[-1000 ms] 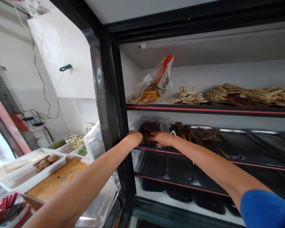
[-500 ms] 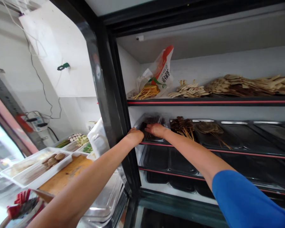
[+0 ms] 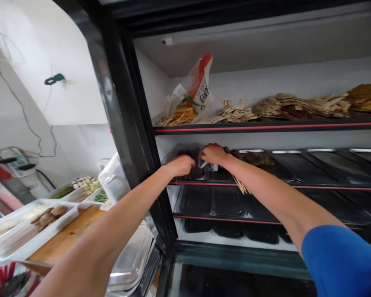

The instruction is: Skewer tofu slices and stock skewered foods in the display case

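Observation:
On the second shelf of the cabinet, at its left end, lies a clear plastic bag (image 3: 185, 149) with dark food on sticks inside. My left hand (image 3: 181, 165) is closed at the front of the bag, its fingers pinched together on the plastic. Just to the right, my right hand (image 3: 214, 154) has its fingers bent down and closed on the bag's crumpled edge. Dark skewers (image 3: 241, 184) stick out beneath my right forearm, partly hidden by it. A tray with a flat brownish bundle (image 3: 258, 158) sits further right.
The upper shelf (image 3: 250, 126) carries yellow skewers (image 3: 182, 114) in a printed bag (image 3: 204, 88) and pale skewers (image 3: 236, 113). Black trays (image 3: 228, 201) line the lower shelves. The cabinet's dark frame (image 3: 123, 90) stands left, beside white trays (image 3: 71, 212) of vegetables and a wooden board (image 3: 71, 233).
My left hand has moved right from the bag's left edge onto its front. My right hand has lifted out of the bag's contents to its right edge. The view has shifted right.

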{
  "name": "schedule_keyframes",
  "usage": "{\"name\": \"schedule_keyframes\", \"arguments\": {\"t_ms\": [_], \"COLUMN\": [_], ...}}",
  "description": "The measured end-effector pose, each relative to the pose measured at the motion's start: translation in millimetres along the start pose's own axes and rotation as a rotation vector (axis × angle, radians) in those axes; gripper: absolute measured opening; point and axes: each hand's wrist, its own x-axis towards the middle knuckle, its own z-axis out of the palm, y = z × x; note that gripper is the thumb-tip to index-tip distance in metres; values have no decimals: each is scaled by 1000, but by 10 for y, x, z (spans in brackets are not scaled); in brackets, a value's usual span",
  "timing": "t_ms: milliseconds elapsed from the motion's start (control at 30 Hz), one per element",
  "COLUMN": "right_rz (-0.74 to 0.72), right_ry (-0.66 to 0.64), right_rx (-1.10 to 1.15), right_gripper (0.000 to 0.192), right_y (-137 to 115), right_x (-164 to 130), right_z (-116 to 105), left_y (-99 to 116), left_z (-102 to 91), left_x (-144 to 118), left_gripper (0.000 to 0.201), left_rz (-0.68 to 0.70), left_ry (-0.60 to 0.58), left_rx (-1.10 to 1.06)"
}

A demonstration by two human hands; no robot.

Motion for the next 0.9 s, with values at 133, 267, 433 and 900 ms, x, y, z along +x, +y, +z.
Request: {"name": "schedule_keyframes", "arguments": {"t_ms": [133,267,433,900], "right_rz": [61,356,438,301], "right_ry": [42,149,304,90], "right_rx": [141,265,622,299], "right_gripper": [20,39,35,36], "right_y": [-86,-4,144,-402], "right_x": [-90,20,45,-775], "right_z": [94,2,-164,-199], "left_y": [-41,-69,-64,-469], "left_z": [166,296,452,782], "left_x": [78,142,405,490], "left_gripper": [30,39,41,41], "left_rz": [-103,139,143,-165], "left_ry": [3,-37,37,-209], "left_rx": [-2,-75,-193,27]}}
